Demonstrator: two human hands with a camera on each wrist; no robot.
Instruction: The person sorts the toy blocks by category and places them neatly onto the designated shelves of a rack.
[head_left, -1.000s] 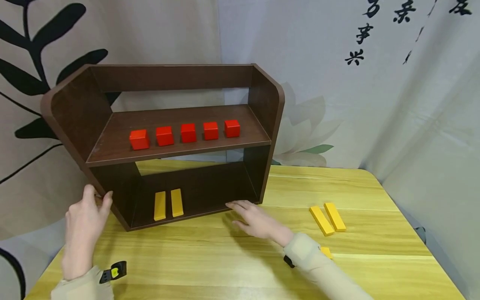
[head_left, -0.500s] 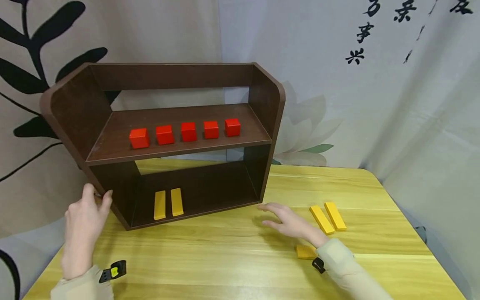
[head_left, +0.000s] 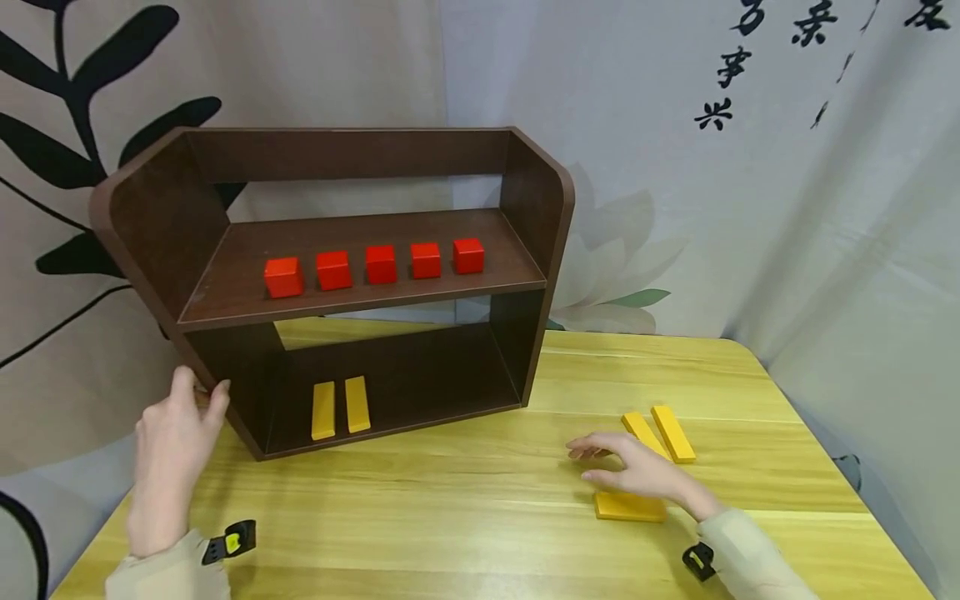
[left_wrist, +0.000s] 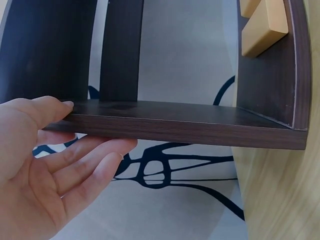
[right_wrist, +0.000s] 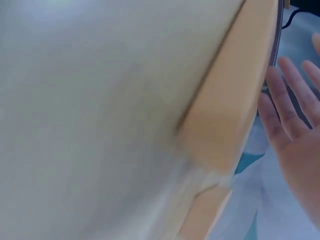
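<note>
A dark brown two-tier shelf (head_left: 405,308) stands on the table. My left hand (head_left: 176,454) grips the edge of its left side panel (left_wrist: 180,126), thumb on the inner face and fingers beneath in the left wrist view. My right hand (head_left: 637,468), fingers loosely extended, holds nothing. It hovers over the right of the table, partly covering a yellow block (head_left: 628,507) lying crosswise. Just beyond it lie two more yellow blocks, one half hidden (head_left: 637,427) and one in full view (head_left: 672,433). Close to the camera, a yellow block (right_wrist: 230,95) fills part of the right wrist view.
Several red cubes (head_left: 381,264) line the upper board. On the lower board, two yellow blocks, a left one (head_left: 323,411) and a right one (head_left: 357,404), stand side by side. Behind the table (head_left: 450,517) hangs a printed curtain (head_left: 637,125).
My right hand has left the shelf's lower front edge and moved right, to above the yellow blocks on the table. The left hand keeps its grip; shelf and cubes stay put.
</note>
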